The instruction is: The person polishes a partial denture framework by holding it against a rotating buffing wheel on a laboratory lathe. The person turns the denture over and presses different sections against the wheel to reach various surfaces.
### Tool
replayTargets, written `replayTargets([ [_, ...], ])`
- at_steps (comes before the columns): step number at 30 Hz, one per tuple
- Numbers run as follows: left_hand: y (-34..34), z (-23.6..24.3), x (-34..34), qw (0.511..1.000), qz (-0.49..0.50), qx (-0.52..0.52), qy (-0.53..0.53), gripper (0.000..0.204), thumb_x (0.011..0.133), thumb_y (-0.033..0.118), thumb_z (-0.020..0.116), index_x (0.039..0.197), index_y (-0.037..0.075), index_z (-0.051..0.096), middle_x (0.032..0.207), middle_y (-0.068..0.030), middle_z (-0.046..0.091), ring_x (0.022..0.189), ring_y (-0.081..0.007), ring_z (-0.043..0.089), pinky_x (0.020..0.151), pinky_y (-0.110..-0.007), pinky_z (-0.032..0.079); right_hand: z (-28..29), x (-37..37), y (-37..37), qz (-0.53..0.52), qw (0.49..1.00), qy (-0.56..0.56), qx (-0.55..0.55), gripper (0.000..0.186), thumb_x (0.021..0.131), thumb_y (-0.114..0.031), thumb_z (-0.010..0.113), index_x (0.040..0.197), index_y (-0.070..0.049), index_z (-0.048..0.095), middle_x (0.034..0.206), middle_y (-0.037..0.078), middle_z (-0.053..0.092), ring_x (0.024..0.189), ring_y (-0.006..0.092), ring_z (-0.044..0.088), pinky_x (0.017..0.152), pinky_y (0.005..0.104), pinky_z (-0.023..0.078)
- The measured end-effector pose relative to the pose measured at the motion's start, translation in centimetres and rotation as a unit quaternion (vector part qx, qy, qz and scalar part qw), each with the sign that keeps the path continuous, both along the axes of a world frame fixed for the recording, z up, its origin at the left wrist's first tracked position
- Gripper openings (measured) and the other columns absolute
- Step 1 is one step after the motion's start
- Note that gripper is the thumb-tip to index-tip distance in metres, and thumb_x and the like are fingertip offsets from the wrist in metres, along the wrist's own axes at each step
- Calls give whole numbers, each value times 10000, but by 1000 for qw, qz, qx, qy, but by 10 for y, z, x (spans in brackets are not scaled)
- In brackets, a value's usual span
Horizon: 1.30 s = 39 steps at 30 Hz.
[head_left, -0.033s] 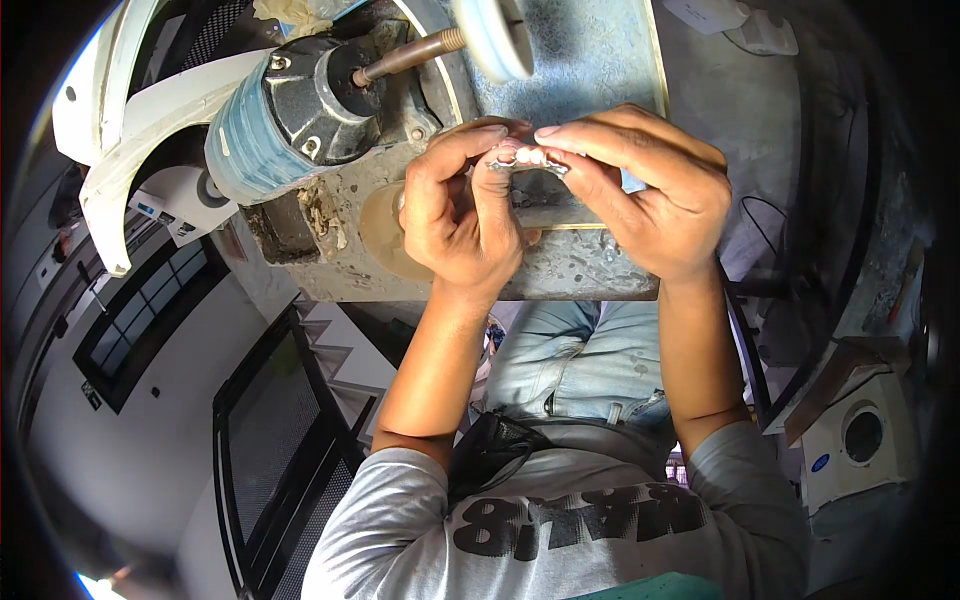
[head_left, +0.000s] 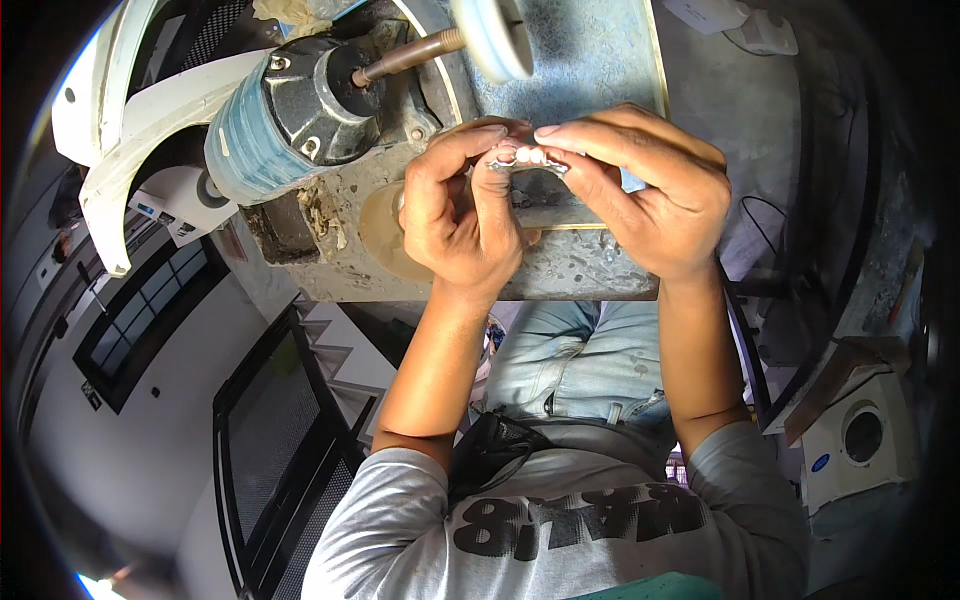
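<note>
Both hands hold a small dental piece (head_left: 530,157), apparently a partial denture with silvery metal, pink base and pale teeth, level with my fingertips above the bench. My left hand (head_left: 460,205) pinches its left end, fingers curled. My right hand (head_left: 645,195) pinches its right end between thumb and fingers. Above and left of them stands a bench motor (head_left: 255,135) with a blue ribbed body and dark end housing; its rusty spindle (head_left: 410,57) carries a pale wheel (head_left: 490,35). A round tan item (head_left: 385,235) lies on the bench, partly behind my left hand.
The grimy bench edge (head_left: 570,285) crosses above my lap. White curved guards (head_left: 100,195) stand at left, beside a recess with debris (head_left: 275,230). A blue mottled panel (head_left: 560,70) lies beyond my hands. A cream appliance (head_left: 855,460) sits low at right, a black-framed panel (head_left: 260,410) at lower left.
</note>
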<state>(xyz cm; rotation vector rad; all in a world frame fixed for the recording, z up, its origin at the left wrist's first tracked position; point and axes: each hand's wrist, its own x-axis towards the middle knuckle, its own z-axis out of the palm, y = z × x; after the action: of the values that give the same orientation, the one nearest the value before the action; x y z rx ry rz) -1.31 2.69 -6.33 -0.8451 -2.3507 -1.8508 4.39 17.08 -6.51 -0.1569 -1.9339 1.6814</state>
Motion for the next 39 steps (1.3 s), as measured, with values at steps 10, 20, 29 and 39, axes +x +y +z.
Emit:
replayTargets([
  [10,0,-1,-1,1000,7,-22,-6,118,897,12,562,989,-41,510,908,-161,648,723,-121,627,598,-196,505,-13,-2,-1,15,1000,-17,-20,134,771,-20,696,902,5,689,759,72,667,556,73,549,482,196,414],
  [20,-3,-16,-5,972,31,-173,155,69,860,-64,566,924,-74,543,843,-140,655,650,-107,610,594,-213,496,-14,-1,-12,35,942,-176,-284,158,855,-99,643,951,25,656,791,43,674,587,31,541,466,168,392],
  [29,15,-13,1,978,65,-177,90,53,859,-41,585,900,-57,556,787,-104,648,634,-101,612,578,-200,484,-26,-19,-7,55,882,-209,-419,189,865,-139,622,940,31,654,729,55,652,559,47,544,432,173,411],
  [39,26,-18,5,989,104,-102,-32,80,862,-12,603,907,-54,551,776,-89,630,669,-82,598,589,-214,485,-23,-27,2,28,869,-255,-422,199,831,-136,638,927,37,658,703,59,650,524,49,540,419,177,411],
])
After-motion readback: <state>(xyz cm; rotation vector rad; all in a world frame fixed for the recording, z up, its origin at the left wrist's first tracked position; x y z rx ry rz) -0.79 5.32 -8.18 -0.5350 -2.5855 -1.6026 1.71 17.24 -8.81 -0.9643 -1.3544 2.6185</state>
